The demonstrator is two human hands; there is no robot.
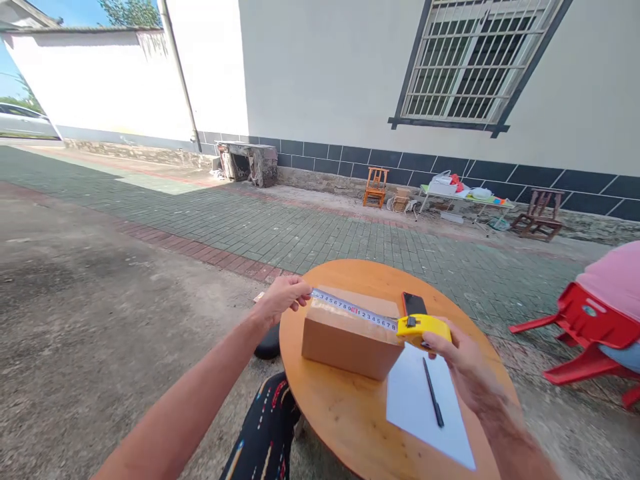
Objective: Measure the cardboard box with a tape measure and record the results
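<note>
A brown cardboard box rests on a round wooden table. Across its top runs the pulled-out blade of a tape measure, numbers facing up. At the box's left end my left hand pinches the blade's free end between thumb and fingers. My right hand is closed around the yellow tape case, just past the box's right end. Below that hand lies white paper with a black pen on it. A dark phone with a red edge lies behind the case.
To the right, a person in pink sits on a red plastic chair. Along the wall stand a small wooden chair, a folding table with items on it, and a dark wooden chair.
</note>
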